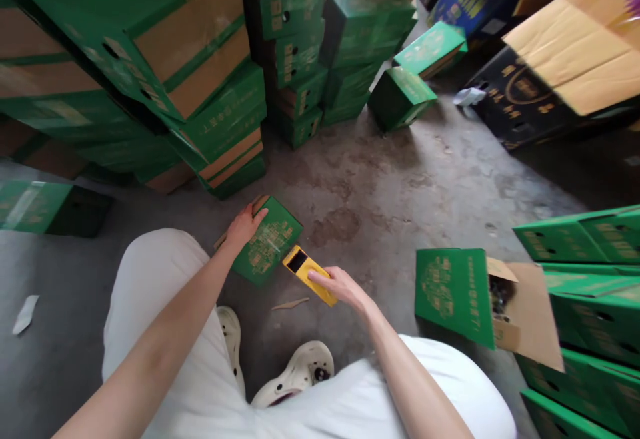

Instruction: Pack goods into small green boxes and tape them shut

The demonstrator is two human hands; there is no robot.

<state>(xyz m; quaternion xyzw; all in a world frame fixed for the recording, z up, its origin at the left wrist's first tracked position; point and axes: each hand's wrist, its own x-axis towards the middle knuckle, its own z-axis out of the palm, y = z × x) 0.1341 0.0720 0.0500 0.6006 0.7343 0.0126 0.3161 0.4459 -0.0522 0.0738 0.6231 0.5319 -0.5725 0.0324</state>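
A small green cardboard box (270, 239) with gold print stands on the floor in front of me, slightly blurred. My left hand (245, 225) grips its upper left edge, fingers bent over a brown cardboard part. In my right hand (337, 284) is a yellow handheld tool (311, 277) with a black patch near its far end; its exact kind is unclear. The thumb lies on top of it. That far end reaches close to the box's right side; whether they touch, I cannot tell. A thin tan strip (291, 303) lies on the floor below the box.
Stacked green boxes (220, 119) rise at the left and back. On the right, an open green box (453, 295) with dark contents sits beside more green boxes (595, 319). A black carton (520, 99) with tan flaps stands at the far right. Paper scraps (25, 314) lie about.
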